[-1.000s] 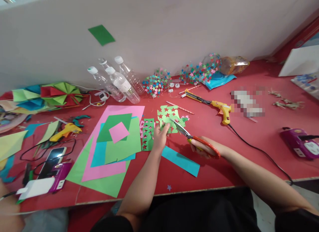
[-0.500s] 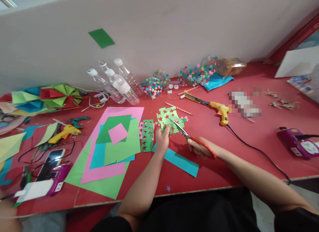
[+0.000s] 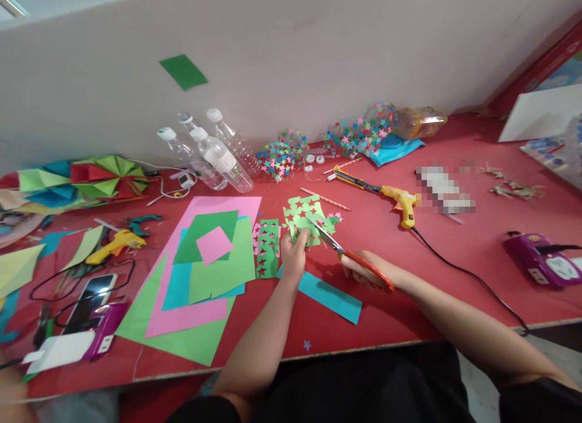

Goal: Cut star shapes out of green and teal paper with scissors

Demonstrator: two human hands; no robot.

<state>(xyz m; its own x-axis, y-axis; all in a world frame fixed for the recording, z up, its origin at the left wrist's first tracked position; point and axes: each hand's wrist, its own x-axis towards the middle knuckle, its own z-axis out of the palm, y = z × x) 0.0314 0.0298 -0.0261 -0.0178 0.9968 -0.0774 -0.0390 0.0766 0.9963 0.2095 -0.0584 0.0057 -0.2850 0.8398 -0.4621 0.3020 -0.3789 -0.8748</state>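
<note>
My left hand pinches the lower edge of a light green sheet full of star-shaped holes. In my right hand are scissors with red-orange handles; their blades point up and left, over the green sheet. Small pink and green stars lie just right of the sheet. A dark green strip with star holes rests to the left of my left hand, partly over a pink one. Below my hands lies a blue paper strip.
Stacked coloured paper covers the left middle, with bottles behind. Star-covered bottles lie by the wall. A yellow glue gun and its cord are on the right, near a purple power socket. Another glue gun is at left.
The view has shifted slightly. The scissors stay over the green sheet, which sits at a slightly different angle in my left hand.
</note>
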